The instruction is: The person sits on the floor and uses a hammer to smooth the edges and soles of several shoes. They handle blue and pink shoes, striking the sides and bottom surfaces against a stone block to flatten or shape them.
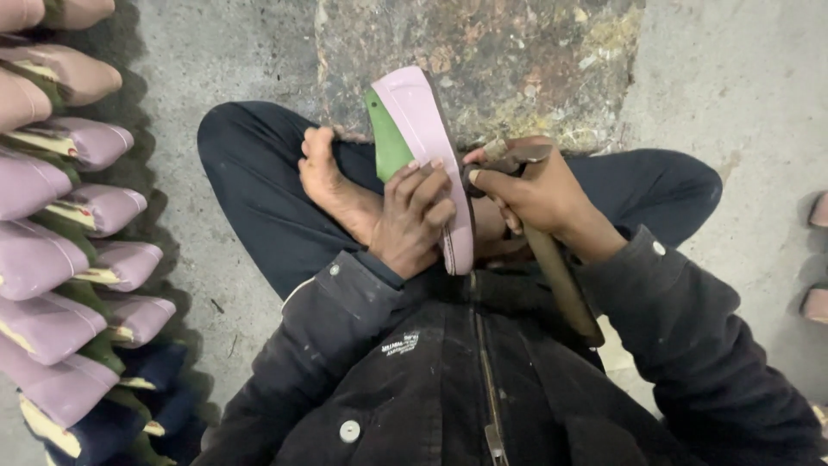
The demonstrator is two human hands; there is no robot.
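I sit cross-legged on a concrete floor. My left hand (414,216) grips a pale pink shoe upper stretched over a green last (423,138), held on edge over my lap with its toe pointing away from me. My right hand (535,190) is closed around a metal hand tool with a long wooden handle (556,272); the tool's head (509,158) rests against the shoe's right edge. My bare foot (332,181) lies just left of the shoe.
A stained, worn stone slab (517,60) lies on the floor just beyond my knees. Rows of several pink lasted shoes (78,233) line the left side. Parts of two more pink shoes (815,259) show at the right edge.
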